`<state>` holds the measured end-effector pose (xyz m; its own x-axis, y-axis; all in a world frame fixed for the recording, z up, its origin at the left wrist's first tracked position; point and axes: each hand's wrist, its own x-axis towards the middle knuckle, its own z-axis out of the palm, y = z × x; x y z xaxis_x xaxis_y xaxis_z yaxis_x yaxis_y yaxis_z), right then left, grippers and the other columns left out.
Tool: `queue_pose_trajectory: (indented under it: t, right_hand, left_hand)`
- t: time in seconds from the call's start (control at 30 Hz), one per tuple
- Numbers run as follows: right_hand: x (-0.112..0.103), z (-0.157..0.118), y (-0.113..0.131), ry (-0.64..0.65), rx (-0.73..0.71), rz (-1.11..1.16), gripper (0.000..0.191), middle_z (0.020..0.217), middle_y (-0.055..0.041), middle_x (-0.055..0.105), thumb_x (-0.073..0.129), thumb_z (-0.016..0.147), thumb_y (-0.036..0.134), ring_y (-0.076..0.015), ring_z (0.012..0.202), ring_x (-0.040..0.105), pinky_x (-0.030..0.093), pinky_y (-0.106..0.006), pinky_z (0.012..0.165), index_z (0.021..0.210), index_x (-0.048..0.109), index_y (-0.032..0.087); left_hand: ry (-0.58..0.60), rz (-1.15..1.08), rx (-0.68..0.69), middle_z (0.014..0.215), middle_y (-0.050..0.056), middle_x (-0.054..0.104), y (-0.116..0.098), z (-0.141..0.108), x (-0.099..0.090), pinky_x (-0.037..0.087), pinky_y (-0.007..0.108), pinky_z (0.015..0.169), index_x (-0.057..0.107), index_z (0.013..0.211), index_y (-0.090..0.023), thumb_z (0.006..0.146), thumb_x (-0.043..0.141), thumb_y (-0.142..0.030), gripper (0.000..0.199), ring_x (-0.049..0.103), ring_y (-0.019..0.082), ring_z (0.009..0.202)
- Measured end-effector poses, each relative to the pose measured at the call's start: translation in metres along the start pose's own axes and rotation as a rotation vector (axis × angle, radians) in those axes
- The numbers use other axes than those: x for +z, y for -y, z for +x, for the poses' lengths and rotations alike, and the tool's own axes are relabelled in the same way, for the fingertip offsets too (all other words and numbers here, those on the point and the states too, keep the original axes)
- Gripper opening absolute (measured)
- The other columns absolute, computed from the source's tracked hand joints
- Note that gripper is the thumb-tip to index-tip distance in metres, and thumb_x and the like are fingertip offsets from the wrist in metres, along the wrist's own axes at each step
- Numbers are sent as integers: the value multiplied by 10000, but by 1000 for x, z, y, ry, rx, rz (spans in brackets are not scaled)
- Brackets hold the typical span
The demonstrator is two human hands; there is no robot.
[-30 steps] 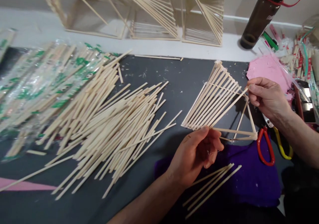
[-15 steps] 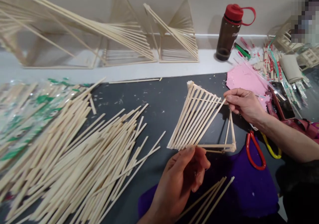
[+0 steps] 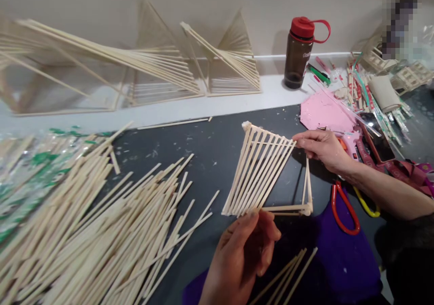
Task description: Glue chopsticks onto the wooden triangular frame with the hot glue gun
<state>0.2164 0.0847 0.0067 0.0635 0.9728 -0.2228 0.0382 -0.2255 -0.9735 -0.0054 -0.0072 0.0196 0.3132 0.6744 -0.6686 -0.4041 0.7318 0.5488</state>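
A small frame of wooden sticks (image 3: 261, 169) stands on the dark tabletop, its slanted sticks fanned side by side between an upper and a lower bar. My right hand (image 3: 323, 151) pinches the top end of the outermost wooden stick (image 3: 277, 174) against the upper bar. At the lower bar, the thumb and index finger of my left hand (image 3: 242, 250) close on the bottom end of that stick, with the other fingers loosely curled. My fingers hide both contact points. A few loose sticks (image 3: 288, 273) lie below my left hand.
Many loose sticks (image 3: 135, 223) cover the left side, beside plastic-wrapped packs (image 3: 44, 178). Larger stick models (image 3: 162, 69) stand along the wall. A bottle (image 3: 298, 56) is behind. Red-handled scissors (image 3: 342, 214), purple cloth (image 3: 349, 250) and a phone (image 3: 376, 135) lie right.
The outermost stick's top end has swung left, closer to the neighbouring sticks, with my right hand on it. My left hand stays at the lower bar. The camera view has shifted slightly.
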Motion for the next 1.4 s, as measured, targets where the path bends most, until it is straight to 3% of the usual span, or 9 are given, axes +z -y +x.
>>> queue_pose_trajectory:
  t: [0.43, 0.7, 1.4]
  right_hand:
    - [-3, 0, 7, 39, -71, -214, 238, 555, 34, 526, 663, 753, 314, -66, 519, 396, 250, -234, 472, 884, 762, 142]
    - [-7, 0, 3, -10, -111, -255, 229, 512, 33, 479, 692, 753, 314, -65, 470, 339, 206, -242, 443, 901, 769, 157]
    - [-6, -2, 3, 21, -111, -241, 221, 548, 35, 532, 680, 783, 308, -58, 475, 370, 236, -229, 446, 920, 774, 163]
  left_hand:
    - [41, -24, 23, 544, -20, 627, 3, -1, -1, 271, 151, 316, 659, 690, -141, 696, 775, -482, 360, 446, 41, 327]
    - [157, -98, 61, 580, -3, 655, 5, -1, -2, 265, 145, 314, 686, 730, -149, 785, 711, -444, 301, 485, 46, 347]
    - [67, -51, 93, 571, -15, 639, 7, -3, -1, 278, 138, 327, 658, 695, -144, 742, 754, -477, 350, 443, 30, 338]
